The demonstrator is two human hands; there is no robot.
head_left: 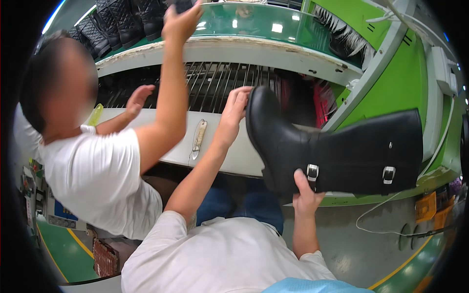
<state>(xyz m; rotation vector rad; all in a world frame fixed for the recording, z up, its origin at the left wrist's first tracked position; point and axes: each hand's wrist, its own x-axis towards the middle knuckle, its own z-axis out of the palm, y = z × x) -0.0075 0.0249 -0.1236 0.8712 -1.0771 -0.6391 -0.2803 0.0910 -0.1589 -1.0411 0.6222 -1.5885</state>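
Held over the counter's point(244, 151) near edge, the black boot point(337, 151) runs left to right, toe touching the loosely bent left hand point(233, 115), the right hand point(307, 195) (fingers hidden) clasping it beside a buckle point(312, 172).

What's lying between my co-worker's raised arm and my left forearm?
In the head view, a small cream-handled tool lies on the white ledge between them.

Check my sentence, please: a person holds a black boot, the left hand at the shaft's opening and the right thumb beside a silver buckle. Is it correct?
Not quite: the head view shows the left hand at the toe of the boot instead. The rest is right: the boot is black, and the right hand has its thumb beside a silver buckle.
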